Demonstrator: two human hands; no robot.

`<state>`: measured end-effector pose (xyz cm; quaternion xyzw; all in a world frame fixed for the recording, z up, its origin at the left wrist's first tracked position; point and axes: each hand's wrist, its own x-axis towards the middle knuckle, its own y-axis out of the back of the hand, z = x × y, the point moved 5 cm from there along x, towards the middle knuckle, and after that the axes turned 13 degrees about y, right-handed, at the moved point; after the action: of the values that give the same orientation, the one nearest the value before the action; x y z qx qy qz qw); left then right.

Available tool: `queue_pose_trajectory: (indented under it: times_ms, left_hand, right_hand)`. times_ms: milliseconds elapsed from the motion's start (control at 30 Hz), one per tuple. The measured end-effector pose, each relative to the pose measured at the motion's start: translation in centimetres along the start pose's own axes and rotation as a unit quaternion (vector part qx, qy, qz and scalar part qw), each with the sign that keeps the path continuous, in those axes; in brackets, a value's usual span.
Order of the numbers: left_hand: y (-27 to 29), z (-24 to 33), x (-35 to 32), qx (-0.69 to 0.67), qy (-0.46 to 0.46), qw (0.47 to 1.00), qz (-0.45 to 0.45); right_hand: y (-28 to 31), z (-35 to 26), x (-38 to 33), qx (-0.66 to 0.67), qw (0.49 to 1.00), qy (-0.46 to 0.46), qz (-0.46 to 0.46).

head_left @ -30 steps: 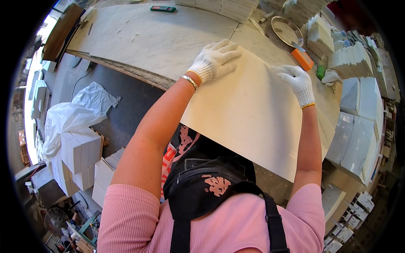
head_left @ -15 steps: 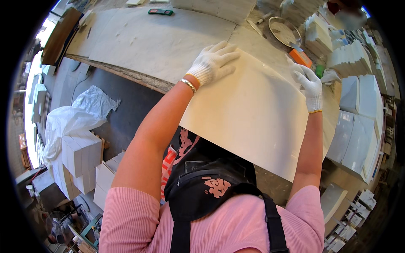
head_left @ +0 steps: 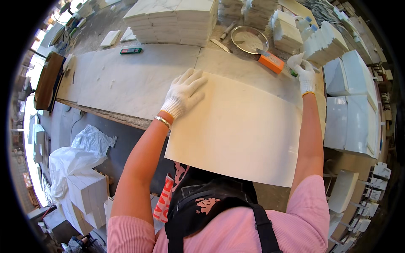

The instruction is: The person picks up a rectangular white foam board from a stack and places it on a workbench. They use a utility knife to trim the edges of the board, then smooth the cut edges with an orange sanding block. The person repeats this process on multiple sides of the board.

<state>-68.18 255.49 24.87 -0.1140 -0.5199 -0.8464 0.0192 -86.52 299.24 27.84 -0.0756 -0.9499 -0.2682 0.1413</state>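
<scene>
Sheet: the white sheet (head_left: 236,126) lies on the counter (head_left: 139,69) in front of you, its near edge reaching over toward your waist.
Just changed: your right hand (head_left: 307,74) has gone from above the sheet's far right edge to a spot beyond its far right corner.
Meaning: only your left hand (head_left: 183,90) bears on the sheet now, so steadying it appears to fall to that one.
Left hand: spread flat on the sheet's far left corner, fingers out, holding nothing; it stays at that corner, as it was a second ago.
Right hand: fingers half curled at what looks like a white wad (head_left: 294,61); you cannot tell from this view whether it is gripped.
Green thing: the small green thing (head_left: 294,73) sits beyond the sheet's far right corner, partly behind that hand.
Orange box: the box (head_left: 271,62) lies past the sheet's far edge, near the round dish (head_left: 253,38).
View: it has swung, so more of the tile stack (head_left: 177,25) shows beyond the sheet.
</scene>
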Motion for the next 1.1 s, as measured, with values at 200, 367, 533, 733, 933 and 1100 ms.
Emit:
queue_pose_trajectory:
  times_ms: [200,367,533,733,933,1100]
  left_hand:
    - [0.0,0.0,0.0,-0.001,-0.001,1.000,-0.007]
    - [0.2,0.2,0.1,-0.001,0.004,1.000,-0.010]
    - [0.1,0.0,0.0,0.002,0.001,1.000,-0.005]
    - [0.1,0.1,0.0,0.000,-0.001,1.000,-0.002]
    - [0.6,0.3,-0.1,-0.017,-0.003,1.000,-0.007]
    - [-0.2,-0.3,-0.3,-0.005,-0.009,1.000,0.017]
  right_hand:
    - [-1.7,0.2,2.0,-0.148,0.988,-0.018,-0.045]
    - [-3.0,0.0,2.7,-0.260,0.959,-0.039,-0.103]
    - [-3.2,-0.5,3.2,-0.256,0.954,-0.048,-0.150]
    - [-2.7,-0.5,2.6,-0.140,0.979,-0.035,-0.145]
    - [0.1,-1.1,2.1,-0.155,0.987,0.017,-0.048]
    - [-1.7,-7.6,0.0,-0.191,0.971,0.141,-0.024]
